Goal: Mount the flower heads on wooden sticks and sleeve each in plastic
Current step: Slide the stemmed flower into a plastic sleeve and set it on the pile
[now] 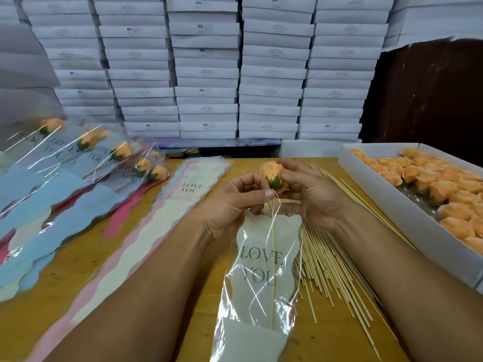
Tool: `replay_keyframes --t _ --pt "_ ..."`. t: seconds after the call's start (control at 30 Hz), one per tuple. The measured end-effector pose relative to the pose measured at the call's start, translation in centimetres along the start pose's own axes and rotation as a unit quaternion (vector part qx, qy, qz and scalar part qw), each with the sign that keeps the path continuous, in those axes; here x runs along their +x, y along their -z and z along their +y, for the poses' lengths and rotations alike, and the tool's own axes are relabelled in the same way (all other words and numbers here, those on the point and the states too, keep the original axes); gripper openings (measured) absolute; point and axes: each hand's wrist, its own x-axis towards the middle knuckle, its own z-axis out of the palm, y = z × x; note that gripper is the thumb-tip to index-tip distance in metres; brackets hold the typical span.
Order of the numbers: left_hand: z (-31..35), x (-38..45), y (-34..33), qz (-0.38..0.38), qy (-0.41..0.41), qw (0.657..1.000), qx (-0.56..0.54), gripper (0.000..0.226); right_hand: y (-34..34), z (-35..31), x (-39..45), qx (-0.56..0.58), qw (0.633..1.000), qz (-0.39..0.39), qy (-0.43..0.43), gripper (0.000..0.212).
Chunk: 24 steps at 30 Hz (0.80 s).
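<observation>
So both hands are up over the middle of the wooden table (203, 304), working on one peach flower head (273, 176). The right hand (311, 194) has its fingers curled round the bloom, thumb on the green base, holding it with the petals pointing to the far side. The left hand (235, 202) is pinching the top edge of a clear plastic sleeve (261, 273) between thumb and forefinger, right below the flower's green base. A thin wooden stick (273, 257) runs from under the flower straight down toward the near edge, and it's already inside the sleeve, which has "LOVE YOU" printed on it and a pale wavy panel behind the lettering. The flower itself is still above the sleeve's mouth, not inside it. Just right of the sleeve, partly under it, there's a big loose pile of sticks (332, 270) fanned out on the table. Further right is a shallow white box (386, 205) packed with more peach flower heads (428, 184). Left of the hands there's a stack of empty sleeves (167, 218) with pink and cream wavy edges, and at the far left a heap of finished flowers (115, 155) already sleeved, lying on blue and red ones. Along the far side is a wall of stacked white cartons (206, 74).
</observation>
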Motion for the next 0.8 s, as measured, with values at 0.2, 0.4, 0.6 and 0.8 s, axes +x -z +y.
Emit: replay_keyframes --t 0.2,0.4,0.6,0.8 --pt "0.2 -0.1 -0.1 0.005 0.006 1.000 -0.002 0.016 -0.3 -0.1 -0.2 -0.047 0.999 0.006 -0.002 0.036" --pt "0.2 -0.1 -0.2 0.032 0.004 0.999 -0.004 0.013 -0.9 -0.1 -0.5 -0.053 0.999 -0.010 -0.004 0.036" --pt "0.3 0.1 0.0 0.051 0.022 0.998 -0.029 0.012 -1.2 0.1 -0.6 -0.100 0.995 -0.016 -0.016 0.050" --pt "0.5 0.0 -0.2 0.066 0.030 0.997 -0.018 0.012 -1.5 0.1 -0.8 -0.124 0.992 -0.030 -0.017 0.060"
